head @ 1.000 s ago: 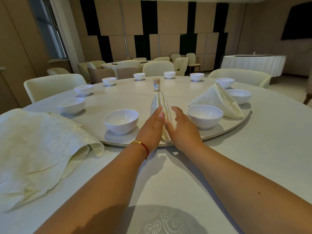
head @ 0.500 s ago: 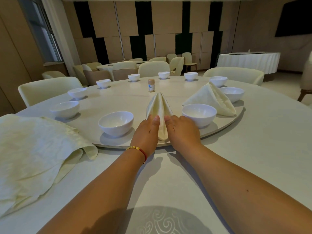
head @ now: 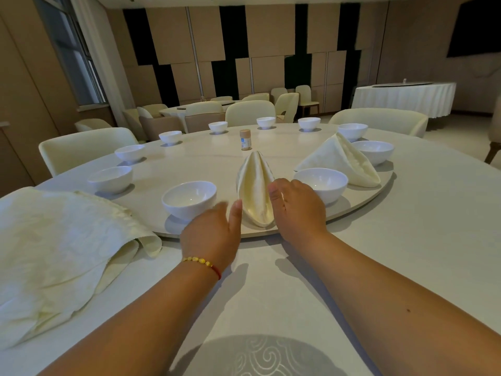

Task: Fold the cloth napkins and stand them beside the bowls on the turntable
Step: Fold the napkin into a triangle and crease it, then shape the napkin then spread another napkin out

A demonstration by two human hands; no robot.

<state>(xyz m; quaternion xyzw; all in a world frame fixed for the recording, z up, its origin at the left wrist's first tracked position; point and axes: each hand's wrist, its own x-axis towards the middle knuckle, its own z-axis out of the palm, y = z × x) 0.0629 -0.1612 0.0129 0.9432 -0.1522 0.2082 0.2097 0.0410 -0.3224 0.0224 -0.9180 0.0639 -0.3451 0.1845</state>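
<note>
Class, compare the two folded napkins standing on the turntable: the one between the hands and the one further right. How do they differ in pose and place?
The near napkin stands narrow, its folds facing the camera; the right napkin shows a broad, smooth side, its folds turned right. The near napkin sits between the left hand and right hand; nothing touches the right one. Both are cream cloth, pointed at the top, standing on the turntable between white bowls.

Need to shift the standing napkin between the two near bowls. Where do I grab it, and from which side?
Cup the folded napkin low on its two flanks, left hand and right hand closing from either side. It tapers to a thin peak, so pinching the top would likely collapse it.
</note>
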